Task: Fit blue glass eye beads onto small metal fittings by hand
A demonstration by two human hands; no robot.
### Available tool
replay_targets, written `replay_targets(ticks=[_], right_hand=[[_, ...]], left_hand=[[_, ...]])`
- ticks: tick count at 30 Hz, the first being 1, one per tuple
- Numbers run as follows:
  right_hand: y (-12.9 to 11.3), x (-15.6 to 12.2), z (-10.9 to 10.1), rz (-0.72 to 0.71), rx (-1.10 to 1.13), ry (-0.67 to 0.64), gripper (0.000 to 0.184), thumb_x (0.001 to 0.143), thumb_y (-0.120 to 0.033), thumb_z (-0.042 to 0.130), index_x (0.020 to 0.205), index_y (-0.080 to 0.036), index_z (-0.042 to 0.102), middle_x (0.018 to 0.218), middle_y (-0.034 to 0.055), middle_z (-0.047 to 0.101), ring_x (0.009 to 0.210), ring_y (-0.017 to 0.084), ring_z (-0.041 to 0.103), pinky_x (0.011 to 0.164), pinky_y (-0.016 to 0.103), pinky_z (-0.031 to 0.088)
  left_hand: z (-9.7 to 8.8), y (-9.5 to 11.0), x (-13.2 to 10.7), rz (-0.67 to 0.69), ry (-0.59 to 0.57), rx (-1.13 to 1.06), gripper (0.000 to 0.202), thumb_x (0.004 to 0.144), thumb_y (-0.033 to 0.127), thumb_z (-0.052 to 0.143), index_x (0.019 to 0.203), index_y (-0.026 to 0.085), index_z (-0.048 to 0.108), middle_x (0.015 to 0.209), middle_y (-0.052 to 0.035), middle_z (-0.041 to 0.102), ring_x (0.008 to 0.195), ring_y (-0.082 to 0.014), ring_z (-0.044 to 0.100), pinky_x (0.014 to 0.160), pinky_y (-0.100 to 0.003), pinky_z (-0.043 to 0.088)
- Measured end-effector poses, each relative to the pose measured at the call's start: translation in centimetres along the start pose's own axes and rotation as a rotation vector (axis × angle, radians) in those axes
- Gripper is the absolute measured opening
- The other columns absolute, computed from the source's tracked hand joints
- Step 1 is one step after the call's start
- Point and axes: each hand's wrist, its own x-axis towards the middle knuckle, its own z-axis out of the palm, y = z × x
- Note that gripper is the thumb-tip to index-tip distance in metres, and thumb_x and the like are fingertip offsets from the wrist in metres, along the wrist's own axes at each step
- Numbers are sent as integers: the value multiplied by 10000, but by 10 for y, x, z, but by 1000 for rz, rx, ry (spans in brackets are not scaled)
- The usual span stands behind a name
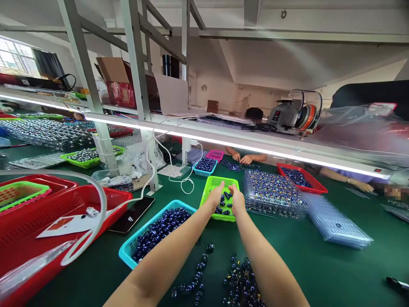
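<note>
Both my hands are over a lime green basket (pixel 207 187) with dark blue shiny beads (pixel 227 204) lying loose in it. My left hand (pixel 216 195) is at the basket's left half, fingers stretched out and palm turned inward. Opposite it, my right hand (pixel 237 199) is at the right side, its fingers slightly bent and apart beside some beads; I see nothing gripped in it. Nearer to me, a short row of dark beads (pixel 198 273) lies on the green table, beside a loose pile of dark beads (pixel 239 277) partly hidden by my right forearm.
A blue basket (pixel 128 249) full of dark beads stands left of my forearm. Clear trays of beads (pixel 271 192) are stacked to the right, next to empty clear trays (pixel 338 224). A phone (pixel 134 215), red baskets (pixel 96 200) and a white cable (pixel 104 204) lie left. Co-workers' hands (pixel 241 158) work opposite.
</note>
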Motion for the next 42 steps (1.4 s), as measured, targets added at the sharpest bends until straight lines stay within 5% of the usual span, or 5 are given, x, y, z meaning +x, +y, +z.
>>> replay_targets(ticks=[8, 14, 22, 35, 42], right_hand=[[-9, -97, -22, -164, -432, -480, 228, 849, -321, 594, 929, -191, 763, 914, 48, 765, 888, 228, 695, 821, 340, 528], [22, -131, 24, -270, -753, -664, 271, 841, -190, 671, 1110, -184, 703, 1230, 92, 678, 1182, 249, 597, 1055, 425, 431], [44, -141, 42, -271, -940, -620, 304, 953, -345, 602, 1206, -177, 608, 1274, 91, 607, 1133, 238, 606, 972, 480, 504], [8, -195, -32, -179, -732, -613, 429, 949, -302, 419, 1326, -210, 600, 1366, 75, 624, 1260, 224, 583, 1084, 416, 445], [-5, -218, -64, -120, -860, -730, 698, 753, -306, 716, 1417, -228, 517, 1459, 109, 527, 1340, 284, 501, 1120, 448, 390]], left_hand=[[-94, 33, -174, 347, -291, 444, 511, 901, 427, 585, 1375, 240, 546, 1500, -88, 491, 1392, -280, 440, 1182, -444, 320], [-120, -44, -268, 168, -460, 887, 984, 711, 717, 672, 1497, 185, 409, 1607, -174, 282, 1483, -407, 228, 1185, -585, 262], [-93, -95, -263, 46, -329, 1135, 1230, 624, 748, 708, 1564, 125, 218, 1632, -215, 49, 1493, -446, -3, 1177, -673, 63], [-109, -115, -229, 172, -255, 970, 1305, 577, 664, 779, 1563, 95, 141, 1631, -262, 85, 1513, -407, 40, 1207, -573, 129], [-120, -120, -203, 238, -326, 819, 1355, 495, 618, 843, 1566, 136, 166, 1633, -237, 133, 1517, -396, 64, 1215, -546, 133]])
